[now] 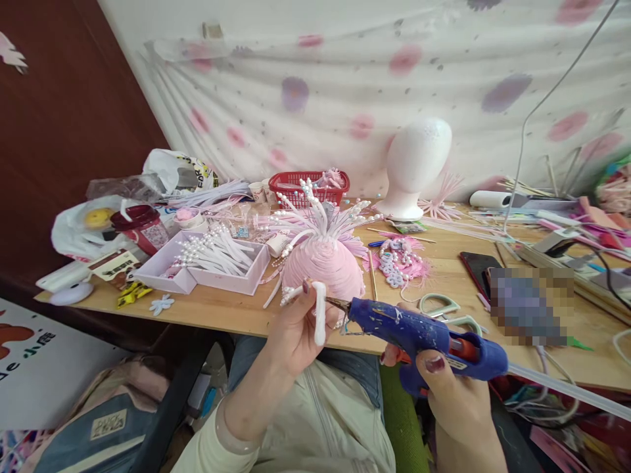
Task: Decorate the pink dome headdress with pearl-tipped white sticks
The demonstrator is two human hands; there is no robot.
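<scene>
My left hand is closed on a fuzzy white pipe cleaner, bent at its top, with pearl beads by the fingertips. Wrapped around the handle of a blue hot glue gun is my right hand. The gun's metal nozzle points left and lies right against the pipe cleaner; I cannot tell if it touches. A clear glue stick sticks out of its back. Just behind my left hand sits a pink wrapped dome, topped with pale pipe cleaners and pearl sprays.
Left of the dome, a white box holds beaded pipe cleaners. A red basket and a white foam head stand behind. Scissors, a phone and a power strip lie to the right, with a hanging cable.
</scene>
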